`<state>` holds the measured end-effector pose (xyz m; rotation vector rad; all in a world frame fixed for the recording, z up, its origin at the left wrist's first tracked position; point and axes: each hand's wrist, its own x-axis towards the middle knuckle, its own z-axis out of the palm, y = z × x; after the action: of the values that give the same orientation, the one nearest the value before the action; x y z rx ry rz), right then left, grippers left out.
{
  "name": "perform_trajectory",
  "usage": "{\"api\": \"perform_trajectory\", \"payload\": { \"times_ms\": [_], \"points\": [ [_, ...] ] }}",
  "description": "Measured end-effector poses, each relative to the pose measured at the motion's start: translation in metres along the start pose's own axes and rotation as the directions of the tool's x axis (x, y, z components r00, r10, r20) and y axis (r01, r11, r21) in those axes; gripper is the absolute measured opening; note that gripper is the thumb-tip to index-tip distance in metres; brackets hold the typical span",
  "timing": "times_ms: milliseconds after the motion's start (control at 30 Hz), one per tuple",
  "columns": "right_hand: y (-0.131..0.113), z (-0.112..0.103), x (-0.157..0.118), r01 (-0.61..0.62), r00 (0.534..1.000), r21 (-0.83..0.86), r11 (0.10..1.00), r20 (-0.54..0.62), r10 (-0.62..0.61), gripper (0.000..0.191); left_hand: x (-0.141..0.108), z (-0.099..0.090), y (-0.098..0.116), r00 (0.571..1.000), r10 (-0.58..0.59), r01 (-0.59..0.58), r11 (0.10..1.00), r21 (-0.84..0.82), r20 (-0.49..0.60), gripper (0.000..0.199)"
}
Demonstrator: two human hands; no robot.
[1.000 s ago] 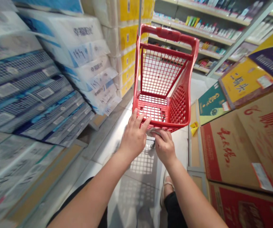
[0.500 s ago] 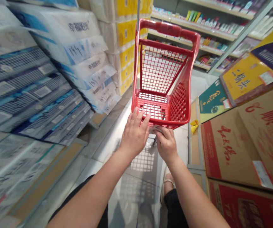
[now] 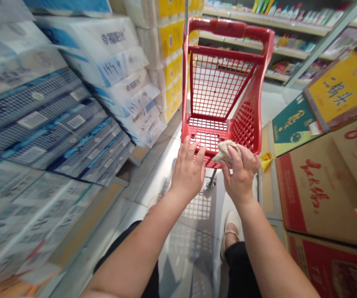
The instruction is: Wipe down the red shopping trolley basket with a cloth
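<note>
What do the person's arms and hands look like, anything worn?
The left hand and right hand are bare: no gloves, rings, watch or sleeves show. Below them are black trousers or shorts and a pale flat shoe.

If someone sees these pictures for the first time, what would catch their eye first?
The red cart stands in the middle, straight ahead of the person. At its near end, the right hand pinches a crumpled beige packet, and the left hand lies spread against the cart. Stacked blue-and-white packs fill the left side, and cartons with red lettering fill the right.
</note>
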<state>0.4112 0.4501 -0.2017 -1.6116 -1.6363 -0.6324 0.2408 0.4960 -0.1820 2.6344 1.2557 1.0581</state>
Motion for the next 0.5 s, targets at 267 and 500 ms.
{"api": "perform_trajectory", "payload": {
  "times_ms": [267, 500],
  "points": [
    [0.004, -0.007, 0.001, 0.075, 0.989, 0.155, 0.985, -0.135, -0.055, 0.031, -0.003, 0.001, 0.006, 1.0, -0.012, 0.012, 1.0, -0.013, 0.014, 0.044],
    [-0.009, -0.006, -0.01, 0.127, 0.981, 0.193, 0.973, -0.167, -0.095, 0.028, -0.005, 0.001, 0.01, 0.999, -0.021, 0.022, 0.999, -0.025, 0.032, 0.045]
  ]
}}
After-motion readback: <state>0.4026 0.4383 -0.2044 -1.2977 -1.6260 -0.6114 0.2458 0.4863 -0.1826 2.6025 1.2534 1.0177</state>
